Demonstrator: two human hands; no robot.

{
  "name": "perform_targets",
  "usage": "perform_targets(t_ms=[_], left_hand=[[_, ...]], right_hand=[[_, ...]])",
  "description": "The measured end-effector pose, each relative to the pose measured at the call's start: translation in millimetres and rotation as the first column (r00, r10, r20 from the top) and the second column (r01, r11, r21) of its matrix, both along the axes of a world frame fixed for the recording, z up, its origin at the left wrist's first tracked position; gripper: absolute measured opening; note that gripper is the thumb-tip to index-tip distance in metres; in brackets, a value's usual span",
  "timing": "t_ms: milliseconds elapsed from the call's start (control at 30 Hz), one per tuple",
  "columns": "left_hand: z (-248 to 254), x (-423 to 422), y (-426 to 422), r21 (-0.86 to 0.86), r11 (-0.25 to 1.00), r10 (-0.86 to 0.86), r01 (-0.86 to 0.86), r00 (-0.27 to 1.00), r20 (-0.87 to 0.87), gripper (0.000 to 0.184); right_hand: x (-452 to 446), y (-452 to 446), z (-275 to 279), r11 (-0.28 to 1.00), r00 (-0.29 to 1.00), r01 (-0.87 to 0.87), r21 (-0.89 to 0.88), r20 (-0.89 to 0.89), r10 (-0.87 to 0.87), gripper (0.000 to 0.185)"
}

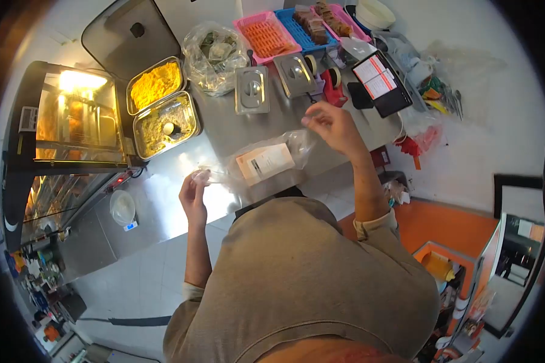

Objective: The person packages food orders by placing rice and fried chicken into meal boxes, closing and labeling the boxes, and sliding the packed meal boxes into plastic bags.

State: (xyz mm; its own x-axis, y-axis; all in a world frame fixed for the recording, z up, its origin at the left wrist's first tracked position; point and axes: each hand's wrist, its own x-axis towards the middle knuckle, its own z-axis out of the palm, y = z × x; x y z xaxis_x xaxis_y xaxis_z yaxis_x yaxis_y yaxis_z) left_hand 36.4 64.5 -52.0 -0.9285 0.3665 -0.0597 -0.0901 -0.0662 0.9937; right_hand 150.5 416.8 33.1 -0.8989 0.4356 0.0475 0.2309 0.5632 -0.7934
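A clear plastic bag (303, 143) lies near the front edge of the steel counter, with a printed paper label (265, 163) showing on it. My left hand (195, 190) pinches the bag's gathered left end. Above the bag's right end, my right hand (333, 126) is raised with thumb and fingers bent towards each other; whether it holds anything small is too unclear to tell. Two lidded steel containers (251, 91) stand beyond the bag, and a red tape dispenser (334, 88) is just past my right hand.
Left of the counter (218, 130) are trays of yellow food (155, 86) and a lit warming cabinet (79, 115). At the back stand a plastic bag of greens (215, 54) and pink and blue baskets (266, 37). A tablet (378, 78) stands at the right.
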Motion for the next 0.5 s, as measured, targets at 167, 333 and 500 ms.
perform_targets(t_ms=[167,333,500], left_hand=[[-96,28,-20,-0.511,0.848,-0.077,-0.144,0.919,-0.388,0.123],[-98,11,94,-0.418,0.897,-0.264,0.143,0.932,-0.249,0.081],[-125,-26,109,-0.531,0.809,-0.505,0.253,0.761,-0.407,0.058]], right_hand=[[23,69,-109,0.912,0.729,-0.363,0.191,0.668,0.151,0.07],[-16,-29,-179,0.805,0.827,-0.523,0.28,-0.064,0.559,0.094],[-70,-45,-240,0.856,0.904,-0.391,-0.338,0.035,0.426,0.068]])
